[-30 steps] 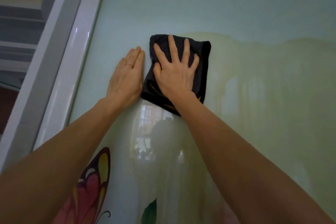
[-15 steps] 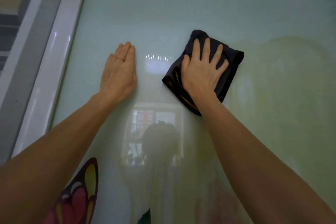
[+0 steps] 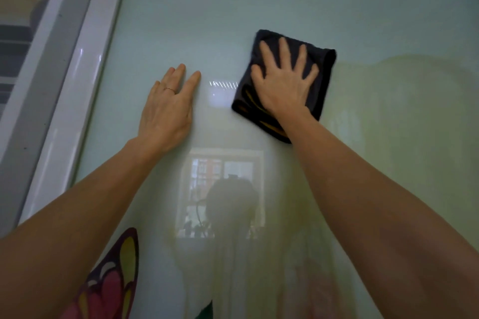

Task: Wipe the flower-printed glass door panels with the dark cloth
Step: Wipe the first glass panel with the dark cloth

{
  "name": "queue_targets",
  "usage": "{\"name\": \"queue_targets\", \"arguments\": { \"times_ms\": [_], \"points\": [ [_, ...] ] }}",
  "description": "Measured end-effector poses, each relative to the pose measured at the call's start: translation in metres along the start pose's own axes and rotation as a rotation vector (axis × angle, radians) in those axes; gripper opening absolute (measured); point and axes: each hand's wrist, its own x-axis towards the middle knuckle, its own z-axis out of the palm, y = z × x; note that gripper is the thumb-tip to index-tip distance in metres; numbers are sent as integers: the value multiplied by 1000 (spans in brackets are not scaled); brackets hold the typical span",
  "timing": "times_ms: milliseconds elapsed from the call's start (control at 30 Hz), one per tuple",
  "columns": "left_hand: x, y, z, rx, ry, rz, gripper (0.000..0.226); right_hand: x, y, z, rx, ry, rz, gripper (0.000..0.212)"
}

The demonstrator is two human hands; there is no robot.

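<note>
You are wearing the only camera on your head. It is looking at the glass door panel (image 3: pixel 259 8) from close up, near enough that your left hand (image 3: pixel 166 109) and right hand (image 3: pixel 283 83) are lying on it mid-view. The white frame (image 3: pixel 85 80) is slanting down the left side.

A folded dark cloth (image 3: pixel 325 80) lies flat against the glossy pale-green glass panel (image 3: pixel 233 8), right of centre.
</note>
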Motion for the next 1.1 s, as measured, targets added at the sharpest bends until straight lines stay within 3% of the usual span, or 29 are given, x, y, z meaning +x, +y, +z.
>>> {"name": "queue_targets", "arguments": {
  "times_ms": [233, 400, 567, 733, 833, 933, 1100],
  "points": [
    [-2, 8, 6, -56, 38, -59, 65, -32, 25, 3, -17, 61, 185, 56],
    [-6, 15, 9, -55, 80, -80, 60, -71, -11, 17, -42, 58, -114, 66],
    [-8, 18, 10, -7, 84, -86, 50, -76, 20, 14, -46, 95, -267, 62],
    [-7, 18, 12, -8, 87, -87, 50, -76, 66, 9, -51, 160, 22, 65],
    [-8, 19, 13, 12, 85, -95, 50, -81, 51, 16, -42, 191, 128, 63],
    [-8, 20, 12, 18, 85, -100, 50, -95, 9, 29, -23, 283, -12, 55],
    [-8, 17, 11, 27, 78, -88, 51, -114, -6, 31, -16, 190, -398, 54]
  ]
}}
